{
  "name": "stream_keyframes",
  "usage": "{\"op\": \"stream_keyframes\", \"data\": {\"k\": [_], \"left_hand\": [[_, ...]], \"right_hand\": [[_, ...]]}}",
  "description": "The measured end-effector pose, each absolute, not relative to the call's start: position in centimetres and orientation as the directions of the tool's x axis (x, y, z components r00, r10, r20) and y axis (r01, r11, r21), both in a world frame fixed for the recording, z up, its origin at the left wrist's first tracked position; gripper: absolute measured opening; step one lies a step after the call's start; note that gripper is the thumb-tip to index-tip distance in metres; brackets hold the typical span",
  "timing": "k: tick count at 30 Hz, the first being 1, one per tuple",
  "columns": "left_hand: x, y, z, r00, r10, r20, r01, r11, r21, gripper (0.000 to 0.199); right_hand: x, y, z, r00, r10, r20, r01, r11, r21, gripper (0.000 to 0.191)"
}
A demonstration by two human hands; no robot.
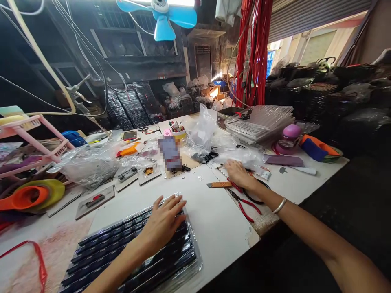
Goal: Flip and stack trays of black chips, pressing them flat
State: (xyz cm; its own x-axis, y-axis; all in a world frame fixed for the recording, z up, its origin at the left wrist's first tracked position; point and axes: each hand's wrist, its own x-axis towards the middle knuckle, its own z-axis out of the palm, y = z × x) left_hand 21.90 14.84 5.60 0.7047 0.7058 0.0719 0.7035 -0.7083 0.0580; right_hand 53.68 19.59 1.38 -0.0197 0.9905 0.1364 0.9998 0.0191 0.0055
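Note:
My left hand [166,217] lies palm down with fingers spread over a clear plastic tray [195,260] holding rows of long, glossy black strips [104,248]. It rests on the upper right part of the tray and grips nothing. Farther right, my right hand [238,175] reaches down among tools and clear plastic bags [244,156]. A red-handled tool [234,186] lies right beneath it; its fingertips are mostly hidden, so a hold cannot be made out. Close by are red-handled pliers [246,205] and an orange-brown utility knife [220,184].
Small metal fixtures on boards [96,200] stand left of centre. Stacked clear trays [259,122], a purple round object [290,136] and orange tape [317,146] sit at the right back. A pink rack [45,138] borders the left. A blue fan [165,24] hangs above.

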Motion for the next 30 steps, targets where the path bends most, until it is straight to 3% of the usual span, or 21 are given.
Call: {"op": "stream_keyframes", "data": {"k": [4, 9, 12, 16, 22, 30], "left_hand": [[24.8, 15.6, 3.6, 0.790, 0.586, 0.183, 0.582, -0.809, 0.080, 0.030], [24.9, 15.9, 1.5, 0.763, 0.481, 0.433, 0.488, -0.867, 0.103, 0.027], [24.5, 16.0, 1.4, 0.732, 0.443, 0.518, 0.457, -0.883, 0.108, 0.024], [24.4, 16.0, 1.4, 0.733, 0.435, 0.522, 0.447, -0.888, 0.113, 0.024], [24.4, 16.1, 1.2, 0.732, 0.448, 0.513, 0.442, -0.886, 0.142, 0.023], [24.5, 16.2, 1.1, 0.740, 0.464, 0.487, 0.453, -0.879, 0.148, 0.020]], "right_hand": [[56.2, 20.7, 1.4, 0.014, 0.984, 0.178, 0.999, -0.022, 0.047, 0.026], [56.3, 21.1, 1.4, -0.146, 0.970, 0.194, 0.989, 0.137, 0.062, 0.023], [56.4, 21.5, 1.5, -0.224, 0.959, 0.174, 0.974, 0.217, 0.062, 0.035], [57.3, 21.5, 2.6, -0.235, 0.961, 0.146, 0.972, 0.231, 0.048, 0.040], [56.3, 18.3, 4.3, -0.130, 0.989, 0.069, 0.992, 0.130, -0.001, 0.018], [54.7, 15.8, 3.4, 0.070, 0.983, -0.171, 0.995, -0.081, -0.059, 0.030]]}}
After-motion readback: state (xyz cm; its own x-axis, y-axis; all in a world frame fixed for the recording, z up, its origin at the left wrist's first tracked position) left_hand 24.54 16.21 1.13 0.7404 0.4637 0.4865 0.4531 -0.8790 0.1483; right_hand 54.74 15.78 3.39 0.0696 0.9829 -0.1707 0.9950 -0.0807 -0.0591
